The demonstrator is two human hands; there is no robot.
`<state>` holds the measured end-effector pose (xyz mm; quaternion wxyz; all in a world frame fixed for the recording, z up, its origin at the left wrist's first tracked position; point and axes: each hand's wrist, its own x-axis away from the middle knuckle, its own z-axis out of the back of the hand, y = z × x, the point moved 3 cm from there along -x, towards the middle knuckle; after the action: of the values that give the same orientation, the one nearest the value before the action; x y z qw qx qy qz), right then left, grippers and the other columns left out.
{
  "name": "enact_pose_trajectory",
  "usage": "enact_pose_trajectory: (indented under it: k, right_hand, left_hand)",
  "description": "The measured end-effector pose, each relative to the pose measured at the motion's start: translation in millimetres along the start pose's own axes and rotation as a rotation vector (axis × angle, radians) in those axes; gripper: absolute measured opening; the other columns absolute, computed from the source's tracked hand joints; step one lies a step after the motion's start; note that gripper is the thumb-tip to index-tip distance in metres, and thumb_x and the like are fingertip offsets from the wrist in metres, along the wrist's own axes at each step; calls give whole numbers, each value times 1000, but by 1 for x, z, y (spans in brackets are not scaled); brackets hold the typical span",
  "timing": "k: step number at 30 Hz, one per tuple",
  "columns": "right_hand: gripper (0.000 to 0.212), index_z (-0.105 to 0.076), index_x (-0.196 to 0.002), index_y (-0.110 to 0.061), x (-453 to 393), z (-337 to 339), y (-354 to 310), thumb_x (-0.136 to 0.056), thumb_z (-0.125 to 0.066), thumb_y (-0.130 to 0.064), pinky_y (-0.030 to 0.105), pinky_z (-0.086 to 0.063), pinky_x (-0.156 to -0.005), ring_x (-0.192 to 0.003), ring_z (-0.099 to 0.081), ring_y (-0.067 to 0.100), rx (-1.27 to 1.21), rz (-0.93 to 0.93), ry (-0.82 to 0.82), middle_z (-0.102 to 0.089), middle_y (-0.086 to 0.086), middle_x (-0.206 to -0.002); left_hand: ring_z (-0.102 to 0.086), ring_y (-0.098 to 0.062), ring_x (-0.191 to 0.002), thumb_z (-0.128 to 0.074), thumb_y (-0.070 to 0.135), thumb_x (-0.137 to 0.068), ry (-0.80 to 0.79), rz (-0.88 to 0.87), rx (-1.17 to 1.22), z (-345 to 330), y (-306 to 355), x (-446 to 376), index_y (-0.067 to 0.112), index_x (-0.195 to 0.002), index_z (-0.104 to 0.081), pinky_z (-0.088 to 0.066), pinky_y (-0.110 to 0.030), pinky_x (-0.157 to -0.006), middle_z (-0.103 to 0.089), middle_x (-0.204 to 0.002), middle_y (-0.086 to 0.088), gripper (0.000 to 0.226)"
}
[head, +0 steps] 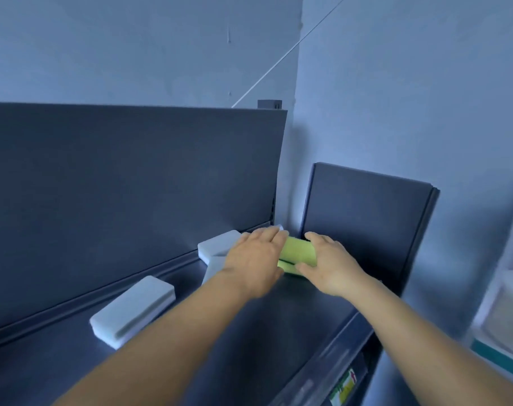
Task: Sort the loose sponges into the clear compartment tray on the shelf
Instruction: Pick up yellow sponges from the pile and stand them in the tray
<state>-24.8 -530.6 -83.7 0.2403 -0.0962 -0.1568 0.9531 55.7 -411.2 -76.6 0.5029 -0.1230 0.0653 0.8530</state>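
No legible text (shelf-edge label (344, 386) too blurred)

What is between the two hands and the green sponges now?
Nothing visible: the left hand and the right hand already touch the green sponges from both sides.

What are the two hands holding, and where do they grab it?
Both hold the green sponges between them: the left hand at their left end, the right hand at their right end.

Both forearms bare to the hands (256, 260), no sleeves or jewellery
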Motion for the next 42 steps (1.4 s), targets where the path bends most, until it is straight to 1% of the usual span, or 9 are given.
enact_pose_trajectory:
  k: [6,12,17,21,26,31,36,39,42]
  right_hand:
    - [65,-18,-150,-16,-35,-10,6,-96,-46,-38,33,-24,-114,-143,-23,23,-1,-27,1,-26,2,-155]
    - [67,-16,-151,-21,-46,-21,8,-94,-42,-46,38,-30,-110,-137,-30,28,88,-36,-100,-36,2,-151]
    - [66,-30,-140,-27,-40,-21,8,-84,-52,-53,37,-42,-96,-118,-41,28,118,-31,-170,-58,3,-123]
    - [52,-49,-112,-18,-31,-20,15,-73,-65,-47,36,-51,-86,-100,-57,24,-70,-71,-190,-62,4,-108]
    - [52,-44,-109,-16,-12,-20,13,-70,-71,-37,29,-46,-73,-100,-58,22,-211,-4,-134,-55,6,-119]
    - [50,-42,-114,-27,16,-11,2,-73,-70,-32,29,-46,-64,-96,-55,17,-536,103,-61,-52,0,-115]
    - [72,-30,-138,-44,51,5,-20,-79,-67,-29,19,-41,-63,-103,-49,12,-680,291,-140,-40,-7,-124]
    - [61,-37,-132,-46,71,7,-34,-81,-65,-26,19,-43,-65,-100,-50,8,-723,415,-191,-42,-7,-126]
    - [43,-47,-113,-44,87,2,-50,-79,-68,-28,27,-49,-65,-98,-57,14,-763,476,-229,-54,-5,-117]
  left_hand:
    - [-2,-20,-149,-53,15,-94,-66,-39,-128,-21,-9,-41,19,-153,-5,-10,-38,-119,-1,-162,2,76]
    - [-35,-29,-125,-53,-5,-83,-58,-37,-108,-22,-10,-34,18,-146,-25,-35,-33,-106,-20,-149,-1,72]
    - [-36,-26,-114,-53,-2,-84,-59,-2,-151,-19,-12,-8,18,-131,-42,-38,-32,-95,-27,-136,-2,52]
    - [-36,-22,-116,-52,5,-89,-130,52,-145,-24,-12,22,23,-129,-46,-41,-32,-91,-29,-131,-1,44]
    - [-40,-26,-125,-47,31,-95,-253,195,5,-27,0,47,17,-135,-44,-37,-39,-104,-40,-139,-3,42]
    - [-55,-28,-106,-40,32,-98,-89,408,320,-12,22,65,13,-130,-41,-47,-40,-90,-58,-117,-7,36]
    - [-57,-19,-85,-42,28,-100,137,549,510,19,37,92,22,-146,-28,-40,-25,-71,-56,-123,-8,48]
    - [-57,-15,-80,-46,26,-98,220,587,562,35,43,117,32,-142,-33,-46,-26,-73,-52,-118,-3,46]
    - [-52,-9,-66,-48,25,-97,235,667,618,45,44,146,31,-135,-38,-38,-18,-53,-53,-108,-1,39]
